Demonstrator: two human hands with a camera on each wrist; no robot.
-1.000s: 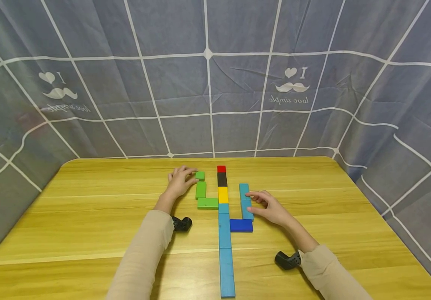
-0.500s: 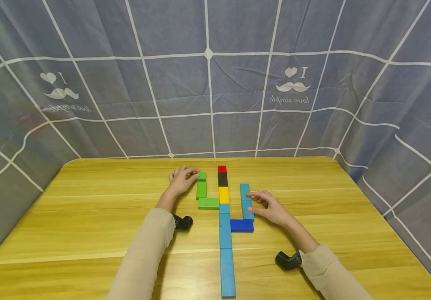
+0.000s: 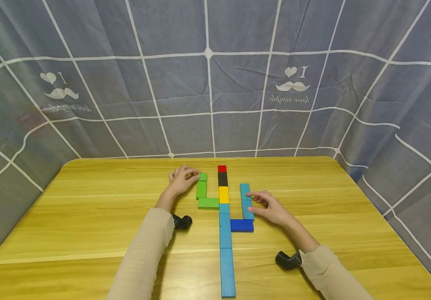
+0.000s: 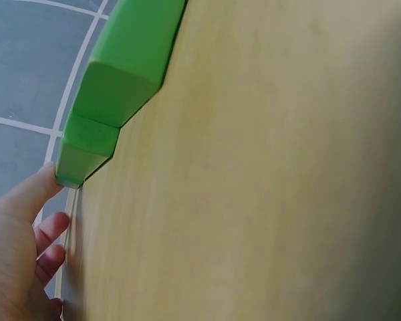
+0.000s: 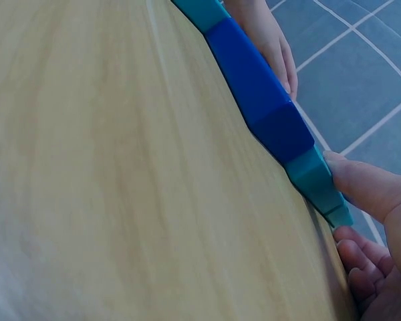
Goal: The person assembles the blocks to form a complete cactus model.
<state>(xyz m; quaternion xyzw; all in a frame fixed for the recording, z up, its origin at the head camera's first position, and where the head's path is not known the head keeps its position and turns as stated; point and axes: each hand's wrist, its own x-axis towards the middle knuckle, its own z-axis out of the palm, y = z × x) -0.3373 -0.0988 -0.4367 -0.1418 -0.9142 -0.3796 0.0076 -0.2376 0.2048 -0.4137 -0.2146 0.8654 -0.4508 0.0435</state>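
In the head view my left hand (image 3: 181,180) touches a small green block (image 3: 202,176) with index finger and thumb at its far left side. That block butts against a longer green block (image 3: 201,190), behind another green block (image 3: 208,203) lying crosswise. The left wrist view shows a thick digit at the green block's (image 4: 87,144) far end, other fingers curled below. My right hand (image 3: 270,206) has its index fingertip on the far light blue block (image 3: 244,191) and its thumb on the nearer light blue block (image 3: 247,209). A dark blue block (image 3: 242,225) joins these to the central row.
The central row runs from a red block (image 3: 221,168) through black (image 3: 222,179) and yellow blocks (image 3: 224,195) to long light blue blocks (image 3: 227,273). Everything lies on a wooden table (image 3: 95,233). A grey curtain (image 3: 238,133) stands behind. Black wrist devices (image 3: 288,260) sit beside both cuffs.
My left hand has slid the small green block slightly right and toward me, so the gap to the longer green block is gone. My right hand stays in place at the light blue blocks.
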